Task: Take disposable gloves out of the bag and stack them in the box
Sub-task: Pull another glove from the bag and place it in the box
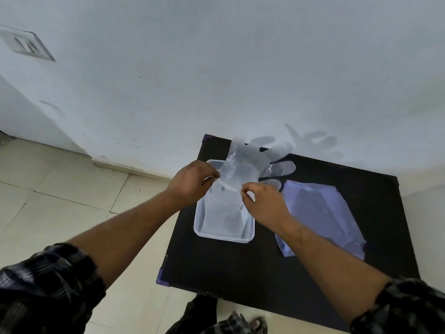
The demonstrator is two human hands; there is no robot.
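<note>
The glove (pixel 243 169) hangs in the air above the far half of the box (pixel 201 227), a thin clear sheet held by its near edge between your two hands; its long axis runs away from you, cuff near and fingers pointing far and a little right, out past the box's far rim and over the black table (pixel 216 268). So the glove lies far of your fingertips, and the box sits directly below and near of it; the coming move, I judge, is a draw toward you and down so the sheet lands lengthwise in the box. Your left hand (pixel 192 183) pinches the left corner of the cuff, thumb and forefinger closed narrow on the film; your right hand (pixel 266 203) pinches the right corner the same way, knuckles up, other fingers curled. Both hands are about equally near the box; the left hovers over its left rim, the right over its right rim. Both forearms reach in from near, converging. The bag (pixel 320 213) lies flat on the table just right of the box, under your right forearm, apart from the glove.
</note>
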